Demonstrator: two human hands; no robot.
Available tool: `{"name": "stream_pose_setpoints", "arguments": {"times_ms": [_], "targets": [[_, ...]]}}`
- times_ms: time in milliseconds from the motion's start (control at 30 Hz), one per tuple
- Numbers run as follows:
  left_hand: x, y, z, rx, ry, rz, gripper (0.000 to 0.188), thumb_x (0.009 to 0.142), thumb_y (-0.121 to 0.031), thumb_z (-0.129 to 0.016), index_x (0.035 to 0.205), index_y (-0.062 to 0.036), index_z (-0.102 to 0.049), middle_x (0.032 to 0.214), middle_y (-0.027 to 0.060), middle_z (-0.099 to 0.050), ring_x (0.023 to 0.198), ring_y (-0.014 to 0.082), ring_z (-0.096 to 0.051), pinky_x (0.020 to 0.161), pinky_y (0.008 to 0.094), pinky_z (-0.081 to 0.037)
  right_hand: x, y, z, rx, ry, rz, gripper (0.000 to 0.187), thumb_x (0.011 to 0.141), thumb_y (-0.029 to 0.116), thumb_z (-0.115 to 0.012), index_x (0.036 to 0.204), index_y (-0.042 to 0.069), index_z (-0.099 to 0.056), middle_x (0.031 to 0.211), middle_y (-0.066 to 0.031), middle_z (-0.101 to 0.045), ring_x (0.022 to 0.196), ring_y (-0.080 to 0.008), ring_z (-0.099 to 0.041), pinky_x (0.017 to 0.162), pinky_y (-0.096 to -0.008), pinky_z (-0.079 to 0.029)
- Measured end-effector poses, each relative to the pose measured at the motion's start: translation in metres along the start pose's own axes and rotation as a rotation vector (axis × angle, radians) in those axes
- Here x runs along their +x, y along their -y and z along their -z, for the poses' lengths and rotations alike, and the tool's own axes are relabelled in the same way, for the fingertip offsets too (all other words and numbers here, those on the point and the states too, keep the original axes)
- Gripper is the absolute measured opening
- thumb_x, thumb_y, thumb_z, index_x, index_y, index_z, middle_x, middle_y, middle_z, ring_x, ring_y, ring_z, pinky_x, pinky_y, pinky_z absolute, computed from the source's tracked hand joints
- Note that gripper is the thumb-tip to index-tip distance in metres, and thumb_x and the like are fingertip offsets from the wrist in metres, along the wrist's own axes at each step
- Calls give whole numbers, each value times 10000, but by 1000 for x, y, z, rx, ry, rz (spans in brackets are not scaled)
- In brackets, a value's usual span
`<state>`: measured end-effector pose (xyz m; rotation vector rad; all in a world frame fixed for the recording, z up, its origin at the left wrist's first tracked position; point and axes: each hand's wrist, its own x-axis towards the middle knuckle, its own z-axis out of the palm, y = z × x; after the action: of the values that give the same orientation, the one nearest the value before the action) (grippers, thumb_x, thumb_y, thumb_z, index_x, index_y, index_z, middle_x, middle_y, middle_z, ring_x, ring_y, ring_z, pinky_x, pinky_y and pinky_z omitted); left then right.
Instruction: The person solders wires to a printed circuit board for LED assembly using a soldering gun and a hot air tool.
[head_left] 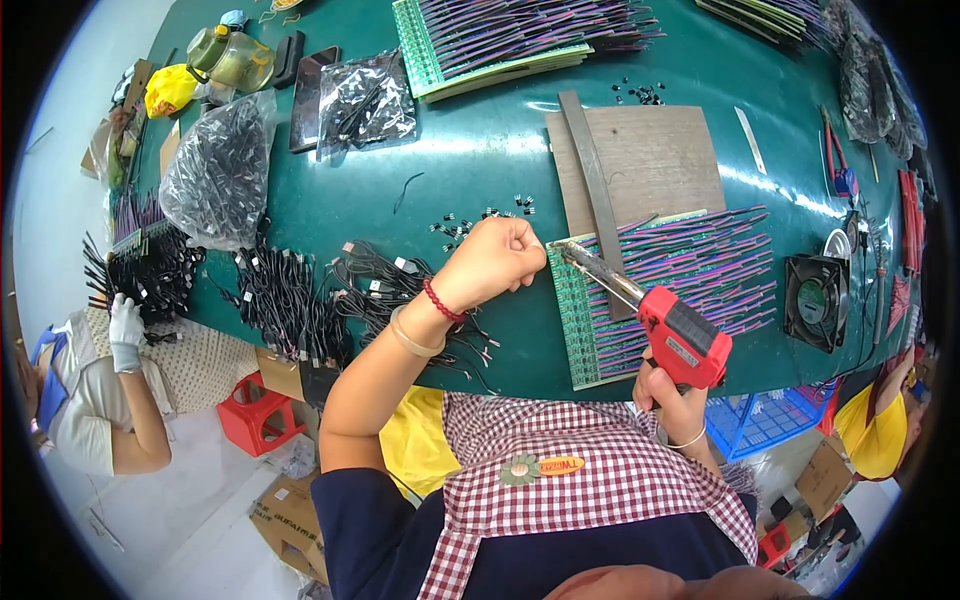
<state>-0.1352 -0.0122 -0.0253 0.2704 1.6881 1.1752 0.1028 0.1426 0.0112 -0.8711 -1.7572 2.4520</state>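
Note:
My right hand (677, 400) grips a red soldering gun (685, 335) by its handle. The gun's long metal tip reaches to the top left corner of a green circuit board (575, 330), from which many purple and black wires (700, 270) run to the right. Just left of that corner, my left hand (497, 262) is closed in a pinch; whatever its fingers hold is hidden. A flat metal bar (590, 160) lies across a wooden board (665, 160) and onto the circuit board. Small black components (455, 230) are scattered beside my left hand.
Bundles of black cables (290, 305) lie along the table's left front, near a clear plastic bag (222, 180). More wired circuit boards (500, 50) are stacked at the back. A black fan (815, 300) and red-handled pliers (835, 155) stand right. A co-worker's gloved hand (126, 330) is far left.

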Motion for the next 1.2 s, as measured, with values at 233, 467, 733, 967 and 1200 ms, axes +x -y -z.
{"name": "stream_pose_setpoints", "arguments": {"times_ms": [233, 467, 733, 967, 1200], "targets": [[1, -1, 0, 9, -3, 9, 97, 796, -60, -560, 712, -16, -538, 576, 12, -551, 461, 46, -461, 428, 181, -353, 1, 1, -1, -25, -10, -6, 288, 862, 219, -581, 920, -37, -463, 581, -49, -447, 450, -120, -437, 430, -255, -387], [2, 1, 2, -18, 14, 6, 85, 792, -52, -562, 717, -16, -544, 578, 10, -547, 464, 45, -456, 428, 178, -347, 2, 5, -3, -56, -1, -14, 273, 861, 226, -573, 790, -12, -458, 565, -51, -443, 450, -120, -440, 435, -250, -391], [2, 1, 1, -23, 17, 4, 91, 792, -52, -562, 711, -15, -544, 579, 11, -547, 461, 46, -458, 426, 179, -351, 1, 2, -2, -41, -9, -20, 261, 859, 206, -575, 857, -27, -458, 568, -47, -443, 453, -117, -441, 435, -252, -390], [3, 1, 1, -27, 16, -3, 92, 784, -50, -564, 703, -14, -541, 576, 9, -544, 461, 43, -460, 422, 179, -353, 1, 1, 1, -74, -8, -26, 237, 855, 192, -570, 801, -16, -469, 553, -55, -460, 450, -120, -444, 433, -252, -387], [3, 0, 1, -7, 7, 0, 88, 778, -58, -567, 705, -15, -541, 574, 2, -542, 463, 42, -461, 423, 179, -352, -1, -2, 3, -127, 14, -12, 206, 853, 167, -560, 819, -25, -494, 548, -60, -468, 442, -127, -447, 429, -253, -385]]}}
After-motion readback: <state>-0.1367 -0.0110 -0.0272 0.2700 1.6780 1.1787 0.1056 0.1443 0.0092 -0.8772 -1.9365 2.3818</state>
